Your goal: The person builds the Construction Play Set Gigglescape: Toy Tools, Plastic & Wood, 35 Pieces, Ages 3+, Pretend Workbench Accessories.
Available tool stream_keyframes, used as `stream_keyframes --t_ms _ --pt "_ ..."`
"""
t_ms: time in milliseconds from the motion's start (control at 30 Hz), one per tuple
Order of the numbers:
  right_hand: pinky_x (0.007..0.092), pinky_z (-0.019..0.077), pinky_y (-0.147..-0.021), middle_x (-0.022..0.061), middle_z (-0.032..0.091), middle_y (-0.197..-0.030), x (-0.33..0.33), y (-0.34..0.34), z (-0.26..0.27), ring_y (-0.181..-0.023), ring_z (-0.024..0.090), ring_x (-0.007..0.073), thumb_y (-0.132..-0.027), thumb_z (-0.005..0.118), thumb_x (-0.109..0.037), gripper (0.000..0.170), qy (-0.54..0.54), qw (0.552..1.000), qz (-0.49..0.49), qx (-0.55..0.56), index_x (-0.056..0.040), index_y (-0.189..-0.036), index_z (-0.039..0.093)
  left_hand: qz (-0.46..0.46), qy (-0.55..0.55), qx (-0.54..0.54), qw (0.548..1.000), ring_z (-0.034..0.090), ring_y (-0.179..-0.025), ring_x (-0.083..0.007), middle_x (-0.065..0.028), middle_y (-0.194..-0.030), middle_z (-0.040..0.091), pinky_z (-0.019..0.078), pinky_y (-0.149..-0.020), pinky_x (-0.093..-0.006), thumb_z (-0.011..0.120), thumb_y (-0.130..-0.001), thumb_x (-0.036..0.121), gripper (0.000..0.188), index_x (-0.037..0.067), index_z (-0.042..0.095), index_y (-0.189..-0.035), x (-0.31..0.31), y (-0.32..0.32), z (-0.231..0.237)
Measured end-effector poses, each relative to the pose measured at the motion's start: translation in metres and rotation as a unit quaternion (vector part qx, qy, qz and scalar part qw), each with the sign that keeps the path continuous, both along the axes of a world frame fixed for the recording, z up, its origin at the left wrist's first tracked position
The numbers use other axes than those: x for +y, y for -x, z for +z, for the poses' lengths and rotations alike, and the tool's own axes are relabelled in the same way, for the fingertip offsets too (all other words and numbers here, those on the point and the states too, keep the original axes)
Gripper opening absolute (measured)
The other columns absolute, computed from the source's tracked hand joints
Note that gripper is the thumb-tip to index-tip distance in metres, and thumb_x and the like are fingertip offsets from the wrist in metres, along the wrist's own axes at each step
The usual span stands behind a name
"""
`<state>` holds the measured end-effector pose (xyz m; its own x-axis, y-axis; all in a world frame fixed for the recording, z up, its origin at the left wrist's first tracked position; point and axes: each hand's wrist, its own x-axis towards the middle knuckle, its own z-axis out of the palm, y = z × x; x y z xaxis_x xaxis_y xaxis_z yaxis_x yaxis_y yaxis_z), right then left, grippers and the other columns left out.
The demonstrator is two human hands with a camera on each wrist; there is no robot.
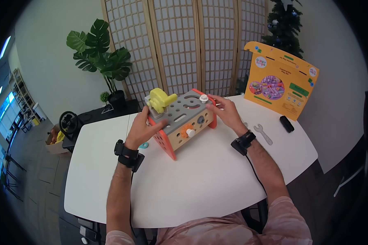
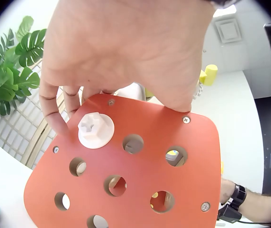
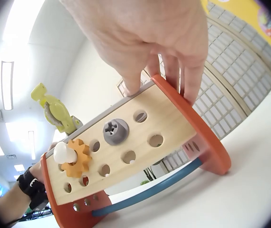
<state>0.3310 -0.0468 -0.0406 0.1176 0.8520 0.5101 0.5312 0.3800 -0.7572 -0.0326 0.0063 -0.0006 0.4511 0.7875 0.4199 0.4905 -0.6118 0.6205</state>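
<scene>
A toy workbench point(image 1: 177, 141) with red ends, wooden sides and a grey slotted top stands at an angle on the white table. My left hand point(image 1: 140, 128) grips its left end, thumb on the top and fingers over the red panel, beside a white hex nut point(image 2: 96, 131). The right hand point(image 1: 228, 114) holds the far right corner, its thumb at the top edge. A yellow toy saw point(image 1: 160, 100) sits on the left of the top, a white bolt point(image 1: 203, 98) near the right fingers. The front side carries an orange gear point(image 3: 81, 159) and a grey bolt point(image 3: 116, 132).
To the right lie a grey toy wrench point(image 1: 263, 134) and a black cylindrical object point(image 1: 286, 123). An upright yellow box point(image 1: 276, 81) stands at the back right. A teal ring point(image 1: 143, 145) lies beside the left hand. A fan point(image 1: 68, 124) stands off the table's left side.
</scene>
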Motion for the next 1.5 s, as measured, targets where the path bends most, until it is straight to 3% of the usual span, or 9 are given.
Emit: stream_keyframes --t_ms 500,767,1000,1033,1100,1200,1300,1367,1500 --pt "0.0384 0.0620 -0.097 0.0180 0.078 -0.130 -0.001 0.003 -0.004 -0.112 0.077 0.0258 -0.109 0.072 -0.033 0.060 -0.003 0.999 0.005 -0.032 -0.0111 -0.162 0.055 0.009 0.009 -0.004 1.000 0.076 -0.104 -0.0308 -0.0209 -0.113 0.075 0.0598 -0.093 -0.0408 0.090 -0.085 0.054 0.079 -0.005 0.061 -0.128 -0.005 -0.003 0.004" --pt "0.0377 0.0587 -0.102 0.0191 0.077 -0.134 0.005 -0.003 -0.014 -0.113 0.077 0.0261 -0.116 0.055 -0.020 0.052 -0.023 0.999 0.016 -0.044 -0.0157 -0.167 0.048 0.021 0.005 0.015 1.000 0.076 -0.101 -0.0308 -0.0214 -0.110 0.075 0.0603 -0.090 -0.0407 0.090 -0.084 0.057 0.081 -0.007 0.061 -0.124 -0.006 -0.004 0.005" --pt "0.0369 0.0569 -0.103 0.0209 0.077 -0.133 0.002 -0.002 -0.009 -0.113 0.076 0.0253 -0.116 0.054 -0.016 0.053 -0.009 0.999 0.014 -0.045 -0.0162 -0.168 0.047 -0.021 0.000 0.018 1.000 0.075 -0.105 -0.0322 -0.0219 -0.114 0.075 0.0597 -0.093 -0.0412 0.094 -0.079 0.061 0.091 -0.007 0.060 -0.129 0.002 0.004 0.002" --pt "0.0371 0.0544 -0.108 0.0199 0.073 -0.140 -0.002 0.000 -0.003 -0.122 0.072 0.0239 -0.116 0.052 -0.014 0.054 0.017 0.999 0.022 -0.042 -0.0155 -0.169 0.044 -0.021 0.000 0.018 1.000 0.075 -0.105 -0.0322 -0.0219 -0.114 0.075 0.0597 -0.093 -0.0412 0.094 -0.079 0.061 0.091 -0.007 0.060 -0.129 0.006 0.012 0.003" --pt "0.0372 0.0520 -0.114 0.0188 0.070 -0.146 -0.005 -0.001 0.001 -0.131 0.069 0.0226 -0.116 0.050 -0.011 0.055 0.043 0.998 0.030 -0.039 -0.0149 -0.170 0.042 -0.076 -0.024 0.094 0.992 0.067 -0.128 -0.0283 -0.0161 -0.137 0.070 0.0563 -0.106 -0.0435 0.098 -0.081 0.048 0.094 0.004 0.054 -0.151 0.018 0.033 0.005" --pt "0.0375 0.0521 -0.113 0.0185 0.071 -0.144 -0.007 -0.004 0.004 -0.130 0.070 0.0231 -0.115 0.048 -0.009 0.058 0.059 0.996 0.046 -0.046 -0.0185 -0.172 0.039 -0.050 0.067 0.081 0.993 0.066 -0.130 -0.0270 -0.0119 -0.139 0.069 0.0571 -0.104 -0.0443 0.103 -0.075 0.045 0.095 0.012 0.058 -0.152 0.006 0.059 0.024" --pt "0.0378 0.0522 -0.112 0.0179 0.072 -0.141 -0.005 -0.003 0.003 -0.128 0.071 0.0246 -0.115 0.047 -0.007 0.059 0.087 0.994 0.042 -0.049 -0.0192 -0.172 0.039 -0.012 0.102 0.122 0.987 0.071 -0.122 -0.0318 -0.0156 -0.135 0.071 0.0593 -0.099 -0.0414 0.105 -0.071 0.041 0.094 0.010 0.062 -0.148 0.020 0.086 0.016" --pt "0.0415 0.0557 -0.110 0.0238 0.073 -0.138 -0.005 -0.001 0.002 -0.127 0.073 0.0330 -0.114 0.045 -0.006 0.056 0.026 0.997 0.036 -0.056 -0.0188 -0.169 0.043 0.004 0.105 0.144 0.984 0.071 -0.120 -0.0306 -0.0140 -0.136 0.071 0.0600 -0.099 -0.0412 0.104 -0.072 0.031 0.082 0.009 0.068 -0.142 0.034 0.103 0.003" --pt "0.0441 0.0557 -0.112 0.0232 0.071 -0.141 -0.008 0.004 0.005 -0.132 0.070 0.0357 -0.114 0.045 -0.007 0.054 0.044 0.997 0.026 -0.062 -0.0180 -0.168 0.044 -0.001 0.109 0.220 0.969 0.071 -0.117 -0.0280 -0.0100 -0.133 0.072 0.0611 -0.098 -0.0401 0.099 -0.071 0.015 0.067 0.014 0.075 -0.134 0.059 0.120 -0.032"
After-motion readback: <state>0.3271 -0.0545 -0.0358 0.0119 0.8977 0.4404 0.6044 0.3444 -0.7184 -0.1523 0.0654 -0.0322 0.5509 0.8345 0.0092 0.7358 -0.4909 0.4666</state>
